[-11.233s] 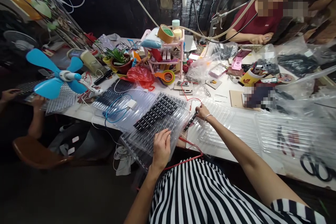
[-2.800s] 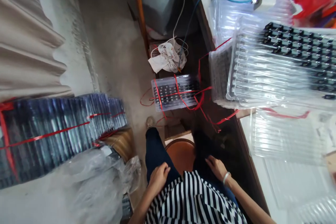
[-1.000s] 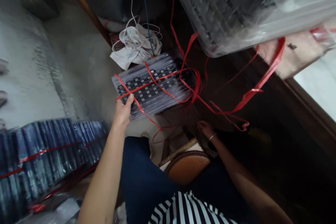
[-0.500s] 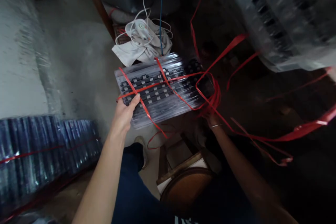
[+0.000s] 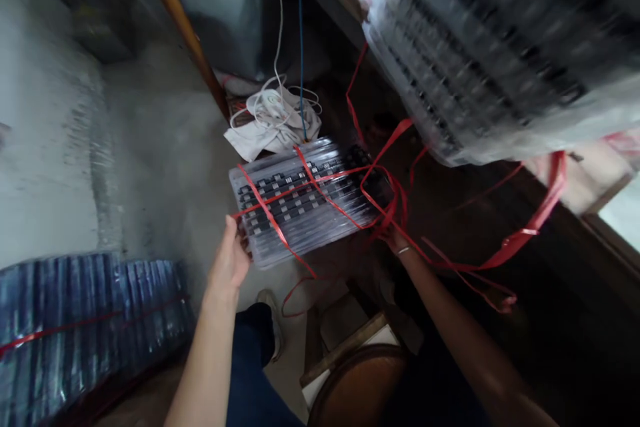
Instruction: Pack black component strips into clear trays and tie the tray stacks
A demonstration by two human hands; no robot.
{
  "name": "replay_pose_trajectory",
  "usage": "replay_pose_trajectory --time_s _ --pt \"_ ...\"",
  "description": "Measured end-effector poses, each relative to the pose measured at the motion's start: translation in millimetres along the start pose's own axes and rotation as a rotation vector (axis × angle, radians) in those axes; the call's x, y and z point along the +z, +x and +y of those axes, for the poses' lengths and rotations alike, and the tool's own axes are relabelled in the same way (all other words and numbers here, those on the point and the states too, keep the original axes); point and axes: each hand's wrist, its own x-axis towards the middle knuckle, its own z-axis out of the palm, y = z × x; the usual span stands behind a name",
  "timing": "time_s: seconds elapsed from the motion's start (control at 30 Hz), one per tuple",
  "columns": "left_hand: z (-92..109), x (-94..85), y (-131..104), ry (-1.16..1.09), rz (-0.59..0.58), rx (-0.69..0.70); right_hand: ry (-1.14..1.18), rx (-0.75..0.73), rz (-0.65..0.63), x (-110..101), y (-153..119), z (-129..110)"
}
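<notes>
- The tray stack (image 5: 307, 200) is held at its near end by the left hand (image 5: 229, 267), fingers curled.
- The right hand (image 5: 395, 240) is mostly hidden; its grip cannot be told.
- The stack looks light, bendy and slippery; it is best held by both ends.

Bundle of trays (image 5: 305, 203) is clear glossy plastic, ribbed, with small dark matt parts inside; bound by shiny red plastic ribbon (image 5: 380, 180), thin and crinkled. Left hand (image 5: 230, 260) bare skin at its edge. Upper tray stack (image 5: 480, 60) same clear glossy plastic, blurred. Floor (image 5: 150, 140) rough matt concrete. White cloth (image 5: 273, 127) soft, crumpled, with smooth white cords. Stool seat (image 5: 360, 383) polished brown wood. Blue wrapped stack (image 5: 85, 320) glossy film.
</notes>
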Motion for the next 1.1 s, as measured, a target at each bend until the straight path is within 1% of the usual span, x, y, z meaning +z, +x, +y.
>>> replay_pose_trajectory --time_s 0.07,0.13,0.2,0.23,0.27,0.33,0.37,0.4,0.43,0.47,0.5,0.53,0.57,0.6,0.63,0.67,0.7,0.77,0.8,0.87,0.93,1.0,1.03,1.1 --pt "-1 -11.9 -7 0.028 0.056 -0.017 0.0 0.059 -0.017 -4 -7 -9" --pt "-6 -25.3 -18 0.079 0.133 -0.048 -0.022 0.105 -0.007 -6 -17 -16" --pt "-12 -37.9 -33 0.153 0.223 -0.049 -0.047 0.139 0.023 -7 -36 -26" --pt "-15 -43.0 -41 0.195 0.269 -0.013 -0.058 0.148 0.043 -7 -52 -33" --pt "-17 -46.6 -50 0.236 0.31 0.053 -0.062 0.154 0.067 -9 -72 -43" --pt "-18 -47.7 -68 0.326 0.372 0.248 -0.083 0.114 0.06 -20 -126 -72" --pt "-15 -44.2 -76 0.387 0.381 0.346 -0.096 0.068 0.026 -29 -158 -91" --pt "-12 -37.4 -84 0.456 0.372 0.432 -0.188 -0.043 -0.112 -41 -192 -113" --pt "-9 -27.0 -93 0.517 0.344 0.499 -0.266 -0.157 -0.198 -55 -226 -135" --pt "-5 -13.1 -102 0.562 0.295 0.55 -0.327 -0.283 -0.157 -71 -257 -157" --pt "-2 4.2 -112 0.589 0.23 0.591 -0.401 -0.456 -0.023 -88 -285 -178" --pt "-1 24.4 -124 0.598 0.148 0.621 -0.516 -0.626 0.145 -105 -306 -197" --pt "-1 46.8 -138 0.595 0.052 0.642 -0.645 -0.762 0.344 -123 -321 -213" --pt "-2 70.4 -153 0.588 -0.058 0.651 -0.797 -0.856 0.51 -139 -328 -225" --pt "-5 94.5 -169 0.581 -0.179 0.644 -0.959 -0.897 0.615 -153 -328 -235" --pt "-9 118.2 -186 0.568 -0.309 0.616 -1.11 -0.903 0.675 -164 -324 -242" --pt "-13 140.7 -204 0.55 -0.445 0.565 -1.24 -0.885 0.686 -172 -315 -247" --pt "-18 180.7 -236 0.473 -0.699 0.429 -1.404 -0.848 0.674 -179 -295 -252" --pt "-19 197.5 -249 0.426 -0.802 0.345 -1.449 -0.848 0.678 -179 -287 -254" --pt "-17 224.6 -272 0.328 -0.949 0.142 -1.486 -0.883 0.709 -176 -281 -256" --pt "-12 243.5 -287 0.244 -1.03 -0.062 -1.458 -0.944 0.746 -173 -291 -257" --pt "-9 256.1 -300 0.187 -1.084 -0.212 -1.398 -1.013 0.742 -173 -310 -255" --pt "-9 260.5 -306 0.169 -1.1 -0.252 -1.377 -1.046 0.714 -175 -321 -253" --pt "-12 266.8 -317 0.137 -1.105 -0.252 -1.366 -1.071 0.635 -182 -343 -245"
